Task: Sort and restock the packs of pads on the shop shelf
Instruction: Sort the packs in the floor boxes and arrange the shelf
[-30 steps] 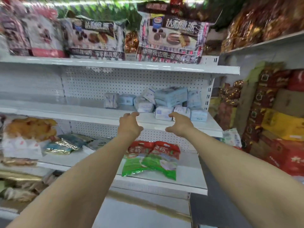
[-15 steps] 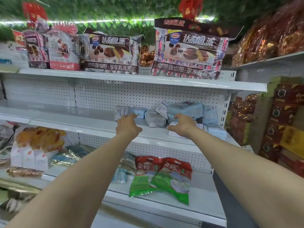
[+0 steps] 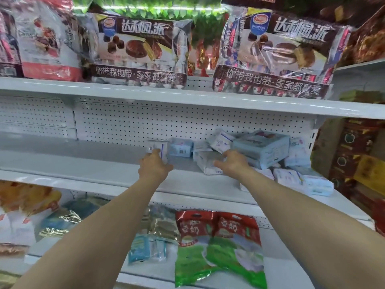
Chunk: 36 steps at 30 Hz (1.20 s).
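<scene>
The left hand (image 3: 155,167) is touching a standing pack (image 3: 157,146) with straight fingers. The right hand (image 3: 234,163) is covering a flat pack (image 3: 205,161), grip unclear.

On mid shelf (image 3: 73,161), R part, by back panel (image 3: 145,119): big pack (image 3: 262,146), stacked on other packs. Just L of big pack: tilted pack (image 3: 220,139), leaning over flat pack (image 3: 205,162). Further L: small pack (image 3: 180,147), then upright pack (image 3: 159,146), side by side at the back. Just R of big pack: R packs (image 3: 296,152). In front & R of big pack: front packs (image 3: 288,177), near shelf edge. L hand (image 3: 155,166) touching upright pack; R hand (image 3: 233,161) on flat pack, just L of big pack. Above big pack: top shelf (image 3: 145,93) w/ cake bags (image 3: 273,55). Below: low shelf (image 3: 287,265) w/ milk bags (image 3: 218,247). Far R of big pack: boxes (image 3: 358,159).
</scene>
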### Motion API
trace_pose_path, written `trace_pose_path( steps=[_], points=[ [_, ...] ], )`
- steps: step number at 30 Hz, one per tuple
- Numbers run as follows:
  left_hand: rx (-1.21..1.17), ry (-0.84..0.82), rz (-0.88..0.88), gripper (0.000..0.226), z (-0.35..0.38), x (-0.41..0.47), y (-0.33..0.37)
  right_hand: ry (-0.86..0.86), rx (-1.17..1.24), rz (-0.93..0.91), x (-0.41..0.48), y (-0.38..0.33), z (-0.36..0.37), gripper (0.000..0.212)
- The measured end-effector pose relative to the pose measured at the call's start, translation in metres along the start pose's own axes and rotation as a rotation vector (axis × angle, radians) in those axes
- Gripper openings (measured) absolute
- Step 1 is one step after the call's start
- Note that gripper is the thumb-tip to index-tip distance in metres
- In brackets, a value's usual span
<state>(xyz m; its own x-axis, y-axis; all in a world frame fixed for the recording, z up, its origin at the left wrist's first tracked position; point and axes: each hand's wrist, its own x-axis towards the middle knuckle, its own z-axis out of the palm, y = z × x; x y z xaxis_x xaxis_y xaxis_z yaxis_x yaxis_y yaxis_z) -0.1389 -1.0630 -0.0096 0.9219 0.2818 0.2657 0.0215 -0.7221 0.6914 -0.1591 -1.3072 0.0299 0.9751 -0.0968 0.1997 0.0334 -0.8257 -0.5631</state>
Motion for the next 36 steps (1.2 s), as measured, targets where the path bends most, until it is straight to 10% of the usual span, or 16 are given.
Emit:
trace_pose_path(
  steps=[20, 26, 33, 36],
  points=[
    [-0.501, 0.052, -0.193, 0.080, 0.047, 0.130, -0.052, 0.046, 0.357, 0.398, 0.094, -0.011, 0.076, 0.081],
    [-0.462, -0.006, -0.227, 0.077, 0.046, 0.130, -0.056, 0.059, 0.637, 0.465, 0.101, -0.008, 0.087, 0.096],
    [-0.350, -0.077, -0.187, 0.115, 0.036, 0.106, -0.056, 0.087, 0.737, 0.421, 0.070, -0.005, 0.092, 0.050],
    [-0.203, -0.144, -0.152, 0.120, 0.025, 0.085, -0.059, 0.016, 0.760, 0.350, 0.046, -0.007, 0.090, 0.078]
  ],
)
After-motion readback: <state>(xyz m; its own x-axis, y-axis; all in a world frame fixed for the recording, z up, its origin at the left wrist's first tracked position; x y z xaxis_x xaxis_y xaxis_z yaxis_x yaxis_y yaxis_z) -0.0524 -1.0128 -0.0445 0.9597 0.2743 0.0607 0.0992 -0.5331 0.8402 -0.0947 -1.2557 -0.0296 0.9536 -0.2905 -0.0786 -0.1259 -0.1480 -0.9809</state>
